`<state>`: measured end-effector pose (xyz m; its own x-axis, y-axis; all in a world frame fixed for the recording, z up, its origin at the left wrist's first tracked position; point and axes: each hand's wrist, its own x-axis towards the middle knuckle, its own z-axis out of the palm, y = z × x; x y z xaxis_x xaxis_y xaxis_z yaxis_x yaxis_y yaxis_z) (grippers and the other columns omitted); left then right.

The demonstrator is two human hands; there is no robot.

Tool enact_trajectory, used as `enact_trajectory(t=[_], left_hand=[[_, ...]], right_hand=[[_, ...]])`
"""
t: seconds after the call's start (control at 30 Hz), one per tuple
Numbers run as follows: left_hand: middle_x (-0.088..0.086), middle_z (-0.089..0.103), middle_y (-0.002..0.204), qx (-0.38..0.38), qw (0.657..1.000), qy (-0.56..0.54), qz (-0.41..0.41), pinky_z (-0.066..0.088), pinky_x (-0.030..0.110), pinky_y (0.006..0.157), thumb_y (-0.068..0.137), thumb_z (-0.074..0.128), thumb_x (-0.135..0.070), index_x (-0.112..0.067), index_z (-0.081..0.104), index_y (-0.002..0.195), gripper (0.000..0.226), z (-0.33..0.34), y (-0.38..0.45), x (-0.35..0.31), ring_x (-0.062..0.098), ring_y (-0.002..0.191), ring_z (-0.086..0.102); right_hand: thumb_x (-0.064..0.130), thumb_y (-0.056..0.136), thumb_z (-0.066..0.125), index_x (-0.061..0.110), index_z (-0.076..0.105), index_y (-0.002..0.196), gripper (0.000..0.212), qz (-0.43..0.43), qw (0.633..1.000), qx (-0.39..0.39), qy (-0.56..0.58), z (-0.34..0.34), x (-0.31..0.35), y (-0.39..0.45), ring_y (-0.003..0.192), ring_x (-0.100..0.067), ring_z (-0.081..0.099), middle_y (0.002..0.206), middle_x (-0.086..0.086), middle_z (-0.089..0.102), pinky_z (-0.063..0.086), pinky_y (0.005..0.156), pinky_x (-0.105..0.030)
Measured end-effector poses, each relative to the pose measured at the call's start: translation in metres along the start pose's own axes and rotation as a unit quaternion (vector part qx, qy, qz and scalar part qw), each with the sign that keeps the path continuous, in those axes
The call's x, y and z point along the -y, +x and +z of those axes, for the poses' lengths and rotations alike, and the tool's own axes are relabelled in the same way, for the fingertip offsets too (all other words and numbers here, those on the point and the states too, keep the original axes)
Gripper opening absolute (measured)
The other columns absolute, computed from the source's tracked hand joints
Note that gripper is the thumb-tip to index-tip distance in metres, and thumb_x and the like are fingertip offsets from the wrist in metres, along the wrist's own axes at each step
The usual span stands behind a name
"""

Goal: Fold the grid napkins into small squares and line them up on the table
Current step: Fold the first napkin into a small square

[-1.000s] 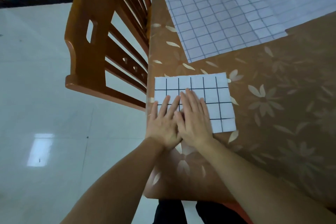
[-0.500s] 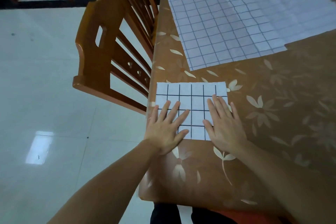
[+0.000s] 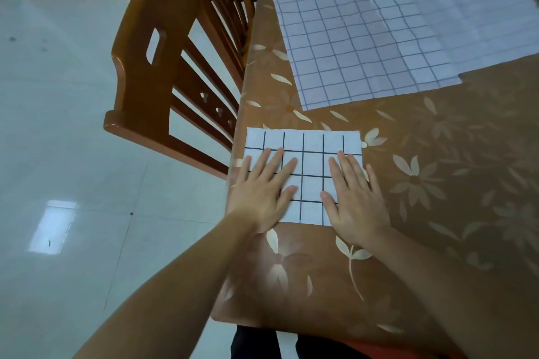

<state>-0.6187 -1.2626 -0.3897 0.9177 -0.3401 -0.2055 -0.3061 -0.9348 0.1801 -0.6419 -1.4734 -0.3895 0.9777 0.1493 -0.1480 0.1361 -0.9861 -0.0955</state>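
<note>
With both palms pressed flat and open on the folded napkin (image 3: 303, 176) at the bench's (image 3: 423, 227) near left corner, left hand (image 3: 262, 186) and right hand (image 3: 354, 198) gripping nothing, I judge its long axis runs left-right, so either grip could fold across.

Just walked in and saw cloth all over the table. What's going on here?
A person is folding grid napkins. Both hands lie flat on a folded napkin near the table's corner, left hand on its left side, right hand on its right, palms down with no grip, pressing it flat. Further back, larger unfolded napkins lie spread out. A wooden chair stands beside the table.
</note>
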Motion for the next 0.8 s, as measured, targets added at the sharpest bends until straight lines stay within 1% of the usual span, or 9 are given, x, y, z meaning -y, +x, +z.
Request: enact_trajectory(t=[0.13, 0.23, 0.33, 0.4, 0.5, 0.6, 0.67, 0.7, 0.8], left_hand=[[-0.009, -0.004, 0.162, 0.001, 1.0, 0.003, -0.031, -0.014, 0.048, 0.118, 0.099, 0.003, -0.057, -0.041, 0.001, 0.152, 0.056, -0.005, -0.01, 0.021, 0.015, 0.147, -0.018], [-0.005, 0.01, 0.162, -0.023, 0.999, 0.001, -0.026, -0.017, 0.046, 0.117, 0.1, 0.006, -0.051, -0.04, 0.013, 0.152, 0.053, -0.009, -0.022, 0.021, 0.02, 0.149, -0.005], [-0.001, 0.047, 0.142, -0.068, 0.995, -0.003, 0.066, 0.011, 0.046, 0.117, 0.099, 0.027, -0.044, -0.03, 0.048, 0.135, 0.044, -0.011, -0.04, 0.01, 0.025, 0.138, 0.033], [-0.001, 0.061, 0.122, -0.107, 0.988, -0.019, 0.112, 0.032, 0.041, 0.1, 0.094, 0.047, -0.038, -0.027, 0.063, 0.114, 0.029, -0.007, -0.05, -0.003, 0.025, 0.119, 0.051], [-0.002, 0.063, 0.115, -0.104, 0.988, -0.042, 0.102, 0.041, 0.038, 0.09, 0.088, 0.05, -0.037, -0.026, 0.064, 0.105, 0.024, -0.004, -0.058, -0.024, 0.023, 0.106, 0.055], [-0.001, 0.062, 0.114, -0.101, 0.99, -0.051, 0.087, 0.046, 0.038, 0.089, 0.086, 0.048, -0.038, -0.026, 0.063, 0.103, 0.026, -0.004, -0.06, -0.031, 0.023, 0.106, 0.056], [0.0, 0.062, 0.111, -0.098, 0.991, -0.05, 0.078, 0.047, 0.037, 0.087, 0.083, 0.046, -0.037, -0.025, 0.063, 0.099, 0.027, -0.004, -0.061, -0.033, 0.024, 0.103, 0.056], [0.0, 0.062, 0.111, -0.094, 0.992, -0.048, 0.069, 0.047, 0.036, 0.085, 0.082, 0.045, -0.037, -0.024, 0.064, 0.097, 0.027, -0.005, -0.061, -0.035, 0.024, 0.101, 0.057], [0.001, 0.063, 0.112, -0.076, 0.995, -0.047, 0.043, 0.048, 0.037, 0.086, 0.08, 0.041, -0.037, -0.021, 0.064, 0.096, 0.032, -0.007, -0.061, -0.039, 0.026, 0.102, 0.058]], right_hand=[[0.054, 0.094, 0.014, 0.016, 0.018, 0.153, 0.07, 0.0, 1.0, 0.006, -0.001, 0.0, -0.001, 0.0, 0.149, -0.019, 0.008, 0.162, -0.004, 0.012, 0.011, 0.121, -0.046], [0.053, 0.095, 0.015, 0.016, 0.018, 0.153, 0.069, -0.002, 1.0, 0.005, -0.005, 0.0, -0.001, 0.0, 0.149, -0.019, 0.007, 0.162, -0.004, 0.012, 0.01, 0.121, -0.046], [0.054, 0.094, 0.014, 0.015, 0.019, 0.153, 0.07, -0.003, 1.0, 0.004, -0.002, 0.0, -0.002, -0.002, 0.149, -0.019, 0.009, 0.161, -0.004, 0.014, 0.01, 0.121, -0.046], [0.053, 0.093, 0.012, 0.015, 0.018, 0.153, 0.071, -0.008, 1.0, 0.006, -0.002, -0.002, 0.0, -0.002, 0.149, -0.02, 0.008, 0.162, -0.005, 0.012, 0.008, 0.12, -0.046], [0.055, 0.092, 0.008, 0.015, 0.013, 0.153, 0.074, -0.007, 1.0, 0.017, 0.012, -0.008, 0.004, -0.001, 0.149, -0.02, 0.002, 0.162, -0.005, 0.006, 0.002, 0.12, -0.045], [0.062, 0.093, 0.026, 0.017, 0.018, 0.153, 0.075, -0.052, 0.999, -0.007, 0.012, -0.021, 0.0, -0.01, 0.149, -0.021, 0.007, 0.162, -0.005, 0.01, 0.001, 0.119, -0.044], [0.063, 0.085, 0.041, 0.016, 0.047, 0.139, 0.072, -0.151, 0.988, -0.041, -0.006, -0.03, -0.008, -0.024, 0.139, -0.023, 0.034, 0.148, -0.006, 0.042, 0.012, 0.116, -0.043], [0.06, 0.081, 0.048, 0.016, 0.06, 0.124, 0.063, -0.203, 0.977, -0.053, -0.021, -0.033, -0.015, -0.03, 0.126, -0.023, 0.049, 0.13, -0.005, 0.057, 0.02, 0.112, -0.043], [0.039, 0.073, 0.061, 0.018, 0.066, 0.081, 0.023, -0.289, 0.95, -0.071, -0.094, -0.033, -0.036, -0.038, 0.08, -0.022, 0.062, 0.08, 0.001, 0.062, 0.035, 0.095, -0.037]])
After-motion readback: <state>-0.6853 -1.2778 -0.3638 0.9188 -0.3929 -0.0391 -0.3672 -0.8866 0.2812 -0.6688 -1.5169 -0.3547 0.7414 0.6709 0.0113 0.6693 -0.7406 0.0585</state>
